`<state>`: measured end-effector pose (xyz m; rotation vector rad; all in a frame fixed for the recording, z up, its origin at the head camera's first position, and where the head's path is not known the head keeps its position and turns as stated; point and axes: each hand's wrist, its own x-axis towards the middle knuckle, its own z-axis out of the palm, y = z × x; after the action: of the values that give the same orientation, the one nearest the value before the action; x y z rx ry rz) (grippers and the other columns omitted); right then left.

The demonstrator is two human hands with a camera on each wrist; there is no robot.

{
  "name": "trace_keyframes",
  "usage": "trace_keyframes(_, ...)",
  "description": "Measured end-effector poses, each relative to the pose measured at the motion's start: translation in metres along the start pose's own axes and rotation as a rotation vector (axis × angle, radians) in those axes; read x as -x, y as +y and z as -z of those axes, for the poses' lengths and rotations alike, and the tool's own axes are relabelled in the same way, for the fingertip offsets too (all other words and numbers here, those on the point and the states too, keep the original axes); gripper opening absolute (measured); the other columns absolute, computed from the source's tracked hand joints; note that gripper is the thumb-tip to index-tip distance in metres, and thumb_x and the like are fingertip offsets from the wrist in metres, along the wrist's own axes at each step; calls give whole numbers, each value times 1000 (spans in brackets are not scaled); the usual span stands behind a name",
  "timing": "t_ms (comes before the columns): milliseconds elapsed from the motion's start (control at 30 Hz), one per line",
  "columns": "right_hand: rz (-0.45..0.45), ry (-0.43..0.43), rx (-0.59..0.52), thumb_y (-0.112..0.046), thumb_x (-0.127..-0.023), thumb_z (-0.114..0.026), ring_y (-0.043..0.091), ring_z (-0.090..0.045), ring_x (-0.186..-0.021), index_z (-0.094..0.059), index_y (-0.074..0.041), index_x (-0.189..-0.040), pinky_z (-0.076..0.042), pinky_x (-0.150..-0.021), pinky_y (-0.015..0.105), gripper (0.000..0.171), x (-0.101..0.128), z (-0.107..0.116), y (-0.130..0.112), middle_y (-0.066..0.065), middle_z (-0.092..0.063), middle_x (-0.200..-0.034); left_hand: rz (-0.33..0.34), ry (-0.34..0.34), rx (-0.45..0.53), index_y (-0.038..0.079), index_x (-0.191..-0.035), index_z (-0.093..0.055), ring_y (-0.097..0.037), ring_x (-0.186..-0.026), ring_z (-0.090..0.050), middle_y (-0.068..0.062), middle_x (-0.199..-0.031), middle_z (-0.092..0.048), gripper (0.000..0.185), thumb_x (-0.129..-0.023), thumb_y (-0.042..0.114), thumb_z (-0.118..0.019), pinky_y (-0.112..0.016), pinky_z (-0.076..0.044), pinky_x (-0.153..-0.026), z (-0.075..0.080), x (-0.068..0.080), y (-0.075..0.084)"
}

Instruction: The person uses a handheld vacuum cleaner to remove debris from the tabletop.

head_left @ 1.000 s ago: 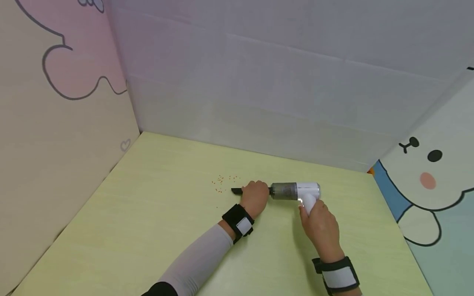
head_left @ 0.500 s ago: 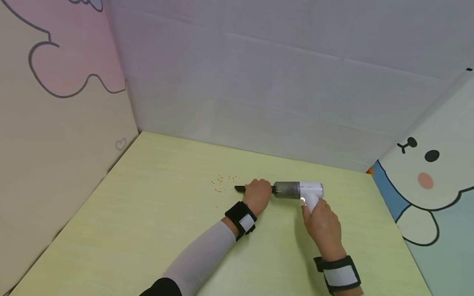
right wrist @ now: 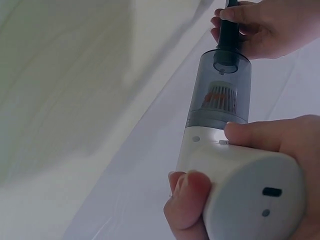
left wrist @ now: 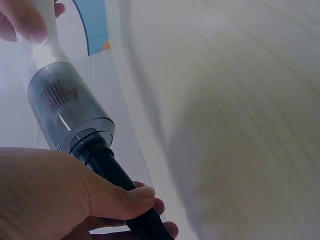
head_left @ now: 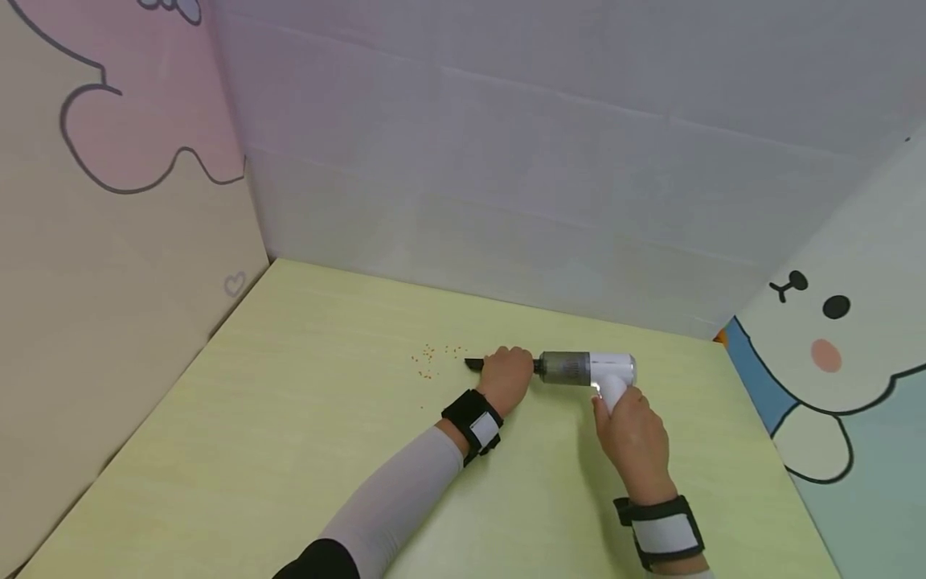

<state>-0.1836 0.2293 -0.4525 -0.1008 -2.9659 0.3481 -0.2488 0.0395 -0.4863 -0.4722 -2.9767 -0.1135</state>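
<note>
In the head view a white handheld vacuum cleaner (head_left: 613,367) with a see-through grey dust cup (head_left: 567,367) lies level above the table, its black nozzle (head_left: 473,364) pointing left. My left hand (head_left: 508,378) grips the nozzle, thumb along it in the left wrist view, with the tip poking out past the fingers. Round the white handle curls my right hand (head_left: 637,442); in the right wrist view its thumb (right wrist: 245,134) touches the body by a small switch. Inside the cup a ribbed filter (right wrist: 220,97) shows reddish bits. Small orange crumbs (head_left: 428,351) lie scattered just left of the nozzle tip.
The pale yellow table (head_left: 289,418) meets a pale back wall (head_left: 470,201). A cartoon-printed panel (head_left: 145,281) stands at the left, another panel (head_left: 868,418) at the right. Both wrists wear black straps.
Both hands and the vacuum cleaner have shifted slightly right and a little farther up the view, so the nozzle tip is farther from the crumbs. The crumbs look unchanged.
</note>
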Motion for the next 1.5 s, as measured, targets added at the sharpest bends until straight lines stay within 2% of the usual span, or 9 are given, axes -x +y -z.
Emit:
trace_keyframes(133, 2, 28, 2, -27, -97, -66, 36, -59, -58, -49, 19, -103, -48, -44, 44, 50, -2, 1, 2, 30, -57, -81, -4, 12, 21, 12, -106, -75, -22, -93, -68, -4, -101, -72, 13, -101, 13, -63, -40, -61, -80, -2, -4, 1)
trace_keyframes(300, -3, 42, 2, -27, -97, -66, 37, -60, -58, -49, 19, -101, -48, -44, 45, 49, -4, 0, 4, 29, -57, -80, -29, 29, -2, 13, -108, -74, -20, -91, -68, -2, -101, -72, 14, -102, 15, -62, -37, -61, -77, -8, -11, 0)
trace_keyframes(1100, -18, 44, 1, -27, -98, -64, 39, -61, -61, -49, 20, -102, -49, -46, 47, 50, -16, -5, 2, 31, -57, -82, -30, -28, 45, 11, -123, -70, -25, -107, -66, -6, -115, -71, 22, -103, 14, -60, -41, -58, -92, -10, -23, -7)
trace_keyframes(1500, -17, 32, 7, -27, -98, -64, 41, -62, -63, -48, 20, -103, -51, -49, 49, 50, -21, -4, -1, 32, -57, -83, -21, -3, 31, 11, -124, -70, -25, -107, -67, -6, -117, -71, 23, -104, 15, -59, -42, -58, -91, -15, -26, -9)
